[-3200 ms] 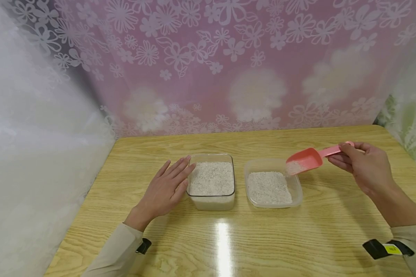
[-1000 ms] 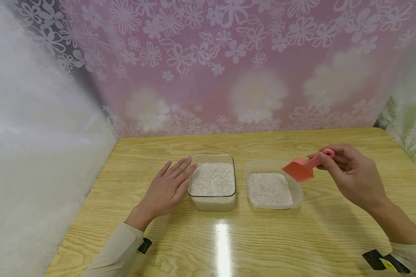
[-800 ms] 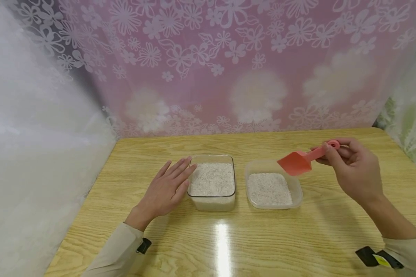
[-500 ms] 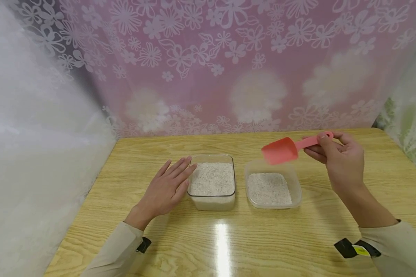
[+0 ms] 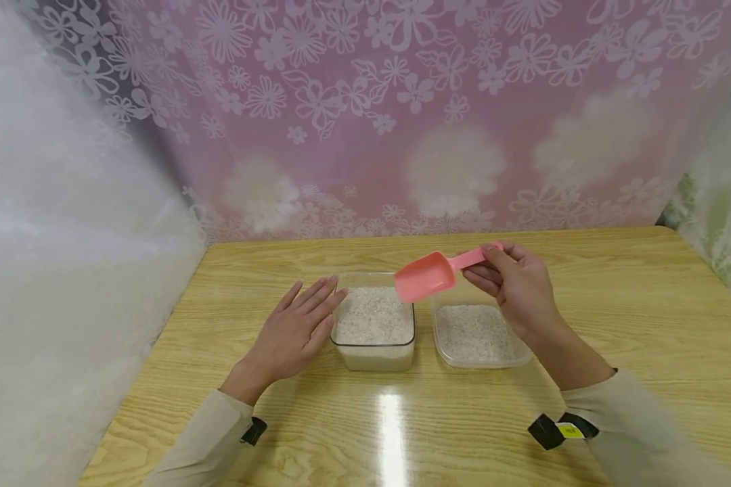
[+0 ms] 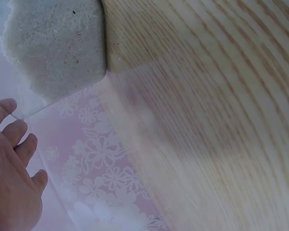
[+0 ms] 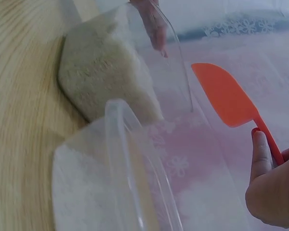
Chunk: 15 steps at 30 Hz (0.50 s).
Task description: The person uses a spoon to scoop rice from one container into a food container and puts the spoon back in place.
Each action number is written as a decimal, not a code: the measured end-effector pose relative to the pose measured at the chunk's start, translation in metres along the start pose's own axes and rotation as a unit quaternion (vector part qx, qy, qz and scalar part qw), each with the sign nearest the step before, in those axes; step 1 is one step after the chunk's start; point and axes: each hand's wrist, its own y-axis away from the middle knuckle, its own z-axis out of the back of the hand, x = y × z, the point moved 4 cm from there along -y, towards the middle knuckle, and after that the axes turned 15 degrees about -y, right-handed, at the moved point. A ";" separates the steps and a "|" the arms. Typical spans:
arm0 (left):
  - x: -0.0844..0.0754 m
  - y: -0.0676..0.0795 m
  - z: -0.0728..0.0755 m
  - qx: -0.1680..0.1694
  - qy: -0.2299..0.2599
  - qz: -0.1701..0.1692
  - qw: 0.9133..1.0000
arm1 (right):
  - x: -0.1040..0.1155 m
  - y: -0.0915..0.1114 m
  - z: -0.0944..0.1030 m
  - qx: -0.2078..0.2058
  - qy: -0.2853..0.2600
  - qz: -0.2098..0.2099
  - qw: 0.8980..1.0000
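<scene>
My right hand [image 5: 522, 287] pinches the handle of a pink scoop [image 5: 425, 276], whose bowl looks bare inside. In the head view the scoop's tip overlaps the back right of a clear glass container [image 5: 374, 357] filled with rice [image 5: 371, 316]. My left hand [image 5: 289, 331] rests with straight, spread fingers against that container's left rim. Just right of it stands a translucent plastic box [image 5: 484, 363] with a lower layer of rice [image 5: 474, 333]; my right hand is above its far right side. The right wrist view shows the scoop [image 7: 226, 96] raised above both containers.
Both containers stand side by side on a wood-grain table [image 5: 463, 433]. A pink flowered curtain [image 5: 353, 135] hangs behind its far edge. A whitish sheet [image 5: 67, 270] hangs on the left and a green-patterned one [image 5: 719, 216] on the right.
My right hand tilted the scoop over the plastic box, and the rice in it is gone. Then the hand turned the scoop level and moved left to the glass container. My left hand stayed put.
</scene>
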 end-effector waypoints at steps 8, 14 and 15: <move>0.000 0.000 0.000 -0.003 0.002 0.003 1.000 | -0.028 -0.005 -0.010 -0.007 0.045 -0.046 0.998; 0.000 0.000 -0.001 -0.003 0.004 0.004 1.000 | -0.044 -0.006 -0.015 -0.011 0.056 -0.063 0.996; 0.000 0.001 -0.001 -0.004 0.003 0.003 1.000 | -0.046 -0.006 -0.016 -0.011 0.060 -0.065 0.996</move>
